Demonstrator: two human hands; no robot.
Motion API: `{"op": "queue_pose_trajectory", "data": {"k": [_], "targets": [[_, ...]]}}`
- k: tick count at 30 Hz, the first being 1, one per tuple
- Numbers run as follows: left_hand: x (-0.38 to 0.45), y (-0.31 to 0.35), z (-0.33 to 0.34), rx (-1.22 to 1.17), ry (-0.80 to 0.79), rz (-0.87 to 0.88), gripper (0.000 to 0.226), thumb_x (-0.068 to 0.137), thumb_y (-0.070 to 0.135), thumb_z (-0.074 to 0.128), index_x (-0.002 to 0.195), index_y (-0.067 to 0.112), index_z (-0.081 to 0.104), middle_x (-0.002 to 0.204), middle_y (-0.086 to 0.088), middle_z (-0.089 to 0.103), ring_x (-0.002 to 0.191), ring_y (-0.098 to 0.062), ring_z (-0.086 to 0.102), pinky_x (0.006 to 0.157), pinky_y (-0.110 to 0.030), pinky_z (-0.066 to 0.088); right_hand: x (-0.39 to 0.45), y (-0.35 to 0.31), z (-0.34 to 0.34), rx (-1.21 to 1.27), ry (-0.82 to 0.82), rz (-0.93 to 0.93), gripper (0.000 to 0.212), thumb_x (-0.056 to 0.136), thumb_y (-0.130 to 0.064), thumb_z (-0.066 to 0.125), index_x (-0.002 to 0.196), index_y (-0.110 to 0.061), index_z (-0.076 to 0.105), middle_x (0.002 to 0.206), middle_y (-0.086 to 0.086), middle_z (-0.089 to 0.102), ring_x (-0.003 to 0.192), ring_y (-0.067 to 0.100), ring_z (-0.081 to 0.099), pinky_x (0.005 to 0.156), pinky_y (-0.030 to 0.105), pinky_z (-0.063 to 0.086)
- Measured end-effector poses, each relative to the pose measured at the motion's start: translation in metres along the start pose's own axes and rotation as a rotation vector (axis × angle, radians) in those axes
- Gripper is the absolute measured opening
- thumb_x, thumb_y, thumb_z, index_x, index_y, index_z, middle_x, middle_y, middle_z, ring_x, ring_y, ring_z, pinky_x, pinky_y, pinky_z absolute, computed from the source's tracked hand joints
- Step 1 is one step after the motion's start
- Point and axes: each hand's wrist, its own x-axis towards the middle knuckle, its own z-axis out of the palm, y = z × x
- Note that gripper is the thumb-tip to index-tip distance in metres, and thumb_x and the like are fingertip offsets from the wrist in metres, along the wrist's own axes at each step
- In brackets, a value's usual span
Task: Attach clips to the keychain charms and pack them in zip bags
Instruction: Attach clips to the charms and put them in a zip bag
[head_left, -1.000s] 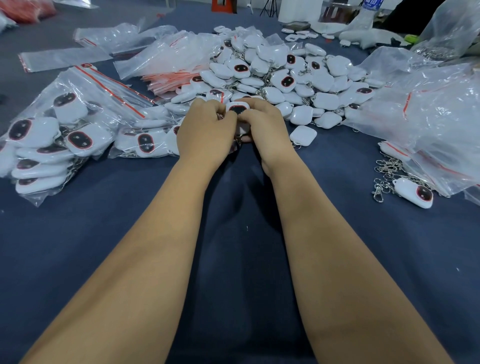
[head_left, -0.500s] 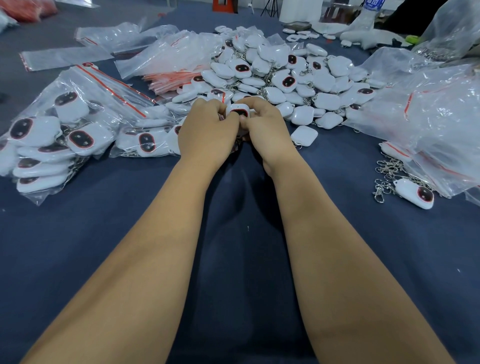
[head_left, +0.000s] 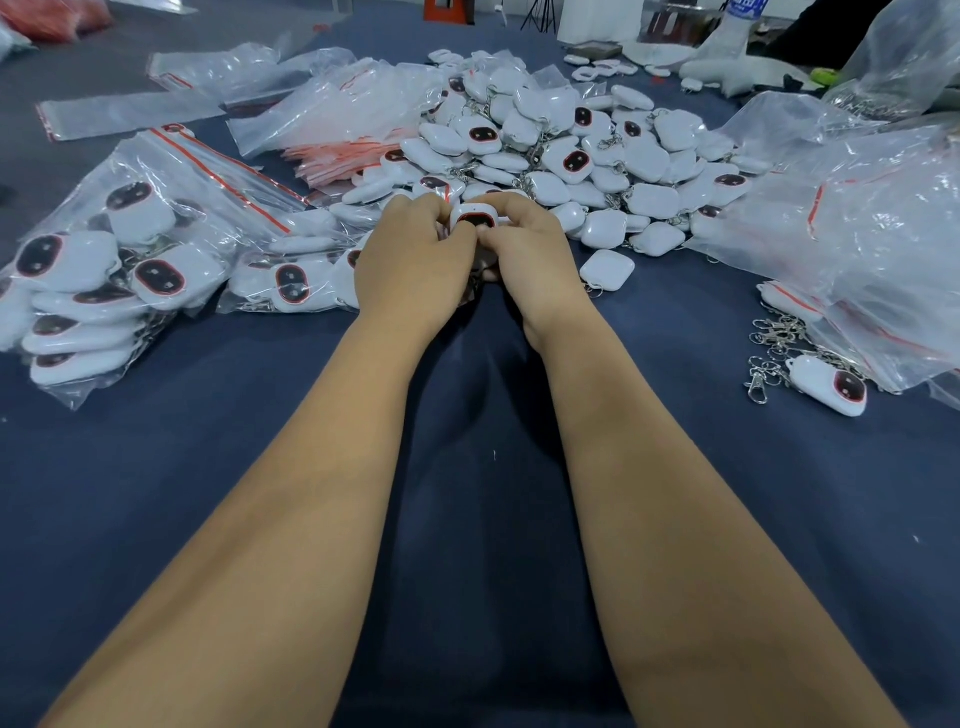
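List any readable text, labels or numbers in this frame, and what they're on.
None readable.
Bottle label at the top edge: blue with white print, too blurred and cropped to read.
Charm held in both hands: dark red-rimmed face, no lettering visible.
Zip bags: red seal strips only, no print.

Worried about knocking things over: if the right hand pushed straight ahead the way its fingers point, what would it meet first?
Likely the white charm with a dark face that the right hand already pinches with the left hand; beyond it, the heap of loose white charms. Depth is unclear.
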Motion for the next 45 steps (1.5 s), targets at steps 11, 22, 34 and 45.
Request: {"op": "queue_pose_trajectory", "data": {"k": [11, 22, 34, 45], "targets": [[0.001, 0.000, 0.001, -0.006, 0.001, 0.053, 0.018, 0.093, 0.029, 0.047, 0.081, 0.017, 0.053, 0.098, -0.002, 0.051, 0.082, -0.018, 0.045, 0.060, -0.032, 0.025, -0.002, -0.002, 0.003, 0.011, 0.054, 0.002, 0.028, 0.087, 0.003, 0.049, 0.094, -0.017, 0.066, 0.083, 0.002, 0.065, 0.068, 0.009, 0.058, 0.062, 0.021, 0.048], [0.001, 0.002, -0.007, -0.366, 0.135, -0.048, 0.029, 0.083, 0.013, 0.052, 0.102, 0.035, 0.054, 0.065, 0.012, 0.048, 0.056, 0.003, 0.047, 0.059, -0.017, 0.038, 0.000, -0.011, -0.006, 0.854, 0.070, 0.062, 0.016, 0.096, 0.010, 0.041, 0.095, -0.004, 0.049, 0.090, 0.017, 0.064, 0.088, 0.029, 0.065, 0.079, 0.034, 0.059], [-0.008, 0.010, -0.008, -0.335, 0.211, 0.219, 0.034, 0.074, 0.008, 0.046, 0.094, 0.034, 0.054, 0.080, 0.003, 0.052, 0.071, -0.006, 0.046, 0.065, -0.022, 0.039, -0.010, -0.004, 0.013, -0.070, -0.035, -0.047, 0.010, 0.090, 0.004, 0.053, 0.093, 0.000, 0.062, 0.079, 0.010, 0.063, 0.070, 0.014, 0.056, 0.066, 0.027, 0.047], [0.002, 0.000, 0.001, 0.030, 0.101, 0.170, 0.025, 0.084, 0.013, 0.049, 0.100, 0.023, 0.066, 0.095, 0.006, 0.046, 0.080, -0.008, 0.042, 0.064, -0.023, 0.026, -0.003, -0.002, -0.006, -0.504, 0.305, -0.155, 0.033, 0.087, -0.004, 0.048, 0.107, -0.017, 0.070, 0.115, 0.002, 0.063, 0.109, 0.018, 0.057, 0.092, 0.033, 0.046]]}}
